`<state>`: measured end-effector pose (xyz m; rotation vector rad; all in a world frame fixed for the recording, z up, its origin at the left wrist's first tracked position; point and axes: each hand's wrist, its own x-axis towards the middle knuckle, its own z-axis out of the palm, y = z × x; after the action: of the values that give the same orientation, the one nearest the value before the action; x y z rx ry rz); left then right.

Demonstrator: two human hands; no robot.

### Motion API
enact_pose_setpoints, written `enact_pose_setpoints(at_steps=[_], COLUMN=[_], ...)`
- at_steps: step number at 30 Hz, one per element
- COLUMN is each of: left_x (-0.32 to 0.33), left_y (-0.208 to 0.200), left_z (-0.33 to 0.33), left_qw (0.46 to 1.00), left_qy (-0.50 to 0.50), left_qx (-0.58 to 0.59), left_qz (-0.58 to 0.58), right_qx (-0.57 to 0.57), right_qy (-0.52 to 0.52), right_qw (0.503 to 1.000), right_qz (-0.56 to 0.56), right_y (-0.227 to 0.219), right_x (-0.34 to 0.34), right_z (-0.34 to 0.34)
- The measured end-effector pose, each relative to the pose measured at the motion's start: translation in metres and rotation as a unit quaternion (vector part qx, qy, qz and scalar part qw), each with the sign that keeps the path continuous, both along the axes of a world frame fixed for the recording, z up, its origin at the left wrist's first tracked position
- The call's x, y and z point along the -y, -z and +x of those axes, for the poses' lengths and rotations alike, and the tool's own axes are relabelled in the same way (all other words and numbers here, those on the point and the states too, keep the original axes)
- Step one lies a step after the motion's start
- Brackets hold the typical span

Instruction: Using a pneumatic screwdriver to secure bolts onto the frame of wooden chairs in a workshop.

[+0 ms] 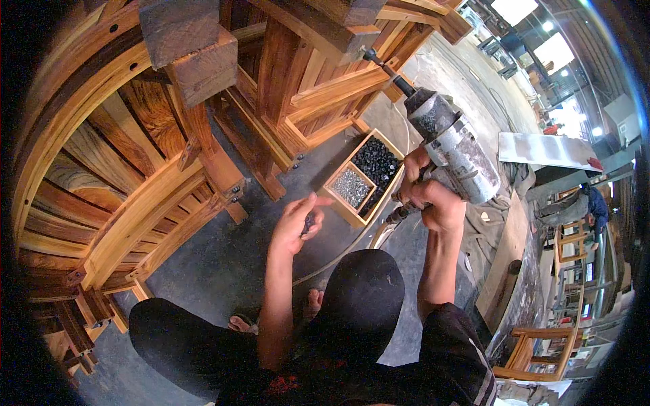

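Observation:
My right hand (433, 196) is wrapped round the grip of a grey, worn air impact wrench (467, 155). The tool is raised to the right of a wooden box (357, 218), and its long dark nose points up and left toward the wooden furniture. My left hand (298, 222) is in front of the box, to its left. Its fingers curl round small dark pieces (309, 222), mostly hidden in the palm, and the index finger points toward the box. Small black parts (376, 161) fill the box, and an inner compartment holds silver screws (352, 187).
A curved slatted wooden piece (128, 230) stands at the left, with another slatted wooden frame (325, 101) ahead. Wood blocks (203, 68) rest on top. A hose (325, 267) runs over the grey floor. Cloth (484, 230) and a board (504, 264) lie at the right; a person (596, 206) is farther off.

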<state>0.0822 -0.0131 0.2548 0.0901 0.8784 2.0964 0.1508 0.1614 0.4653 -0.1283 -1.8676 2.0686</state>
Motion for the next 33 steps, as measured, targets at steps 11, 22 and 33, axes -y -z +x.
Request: enact_pose_setpoints(at_steps=[11,22,33], left_x=[0.0,-0.004,-0.007], left_y=[0.01,0.005,-0.013], left_z=[-0.007,-0.005,-0.009], left_qw=[0.993,0.99,0.977], left_qy=[-0.091,-0.127,-0.188], left_qx=[0.073,0.05,0.103], left_qz=[-0.023,-0.03,-0.015], right_qx=[0.003,0.026,0.018], right_qy=[-0.015,-0.033,-0.013], right_qw=[1.0,0.999,0.999], right_qz=[-0.004,0.006,0.03], right_y=[-0.001,-0.015,-0.02], right_x=[-0.005,0.001,0.012], right_z=[0.0,0.001,-0.004])
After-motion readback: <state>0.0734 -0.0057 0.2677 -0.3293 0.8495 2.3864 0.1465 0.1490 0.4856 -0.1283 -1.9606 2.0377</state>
